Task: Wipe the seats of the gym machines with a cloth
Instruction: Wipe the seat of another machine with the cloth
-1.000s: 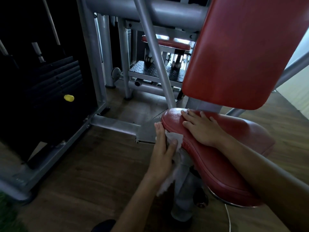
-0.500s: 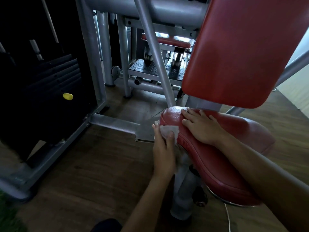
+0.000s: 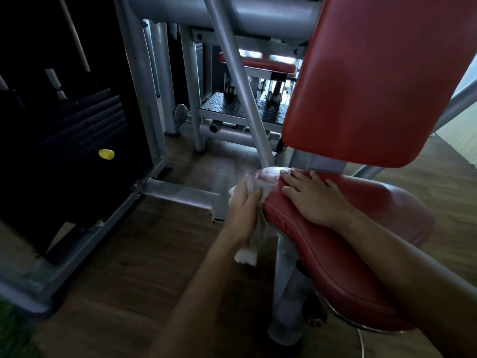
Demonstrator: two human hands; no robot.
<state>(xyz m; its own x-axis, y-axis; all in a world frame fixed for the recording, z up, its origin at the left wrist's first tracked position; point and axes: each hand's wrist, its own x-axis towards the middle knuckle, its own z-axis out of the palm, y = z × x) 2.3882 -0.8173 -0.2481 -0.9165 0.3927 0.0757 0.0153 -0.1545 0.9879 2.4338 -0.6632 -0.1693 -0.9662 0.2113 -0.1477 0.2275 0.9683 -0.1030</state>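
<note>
A red padded seat (image 3: 343, 257) of a gym machine fills the right half of the head view, under a red backrest (image 3: 382, 78). My left hand (image 3: 242, 210) grips a white cloth (image 3: 246, 255) and presses it against the seat's near-left edge, close to the front corner. Part of the cloth hangs below the hand. My right hand (image 3: 312, 197) lies flat on top of the seat, fingers spread, holding nothing.
A grey steel frame (image 3: 144, 99) and a slanted bar (image 3: 240, 86) stand behind the seat. A dark weight stack (image 3: 74, 130) with a yellow pin (image 3: 106, 154) is at the left. A second red pad (image 3: 258, 64) and a tread plate (image 3: 224, 107) lie beyond. Wooden floor (image 3: 134, 267) lies below.
My left hand has slid with the cloth along the seat's side toward the front corner, and the cloth hangs looser below it. My right hand has stayed flat on the seat.
</note>
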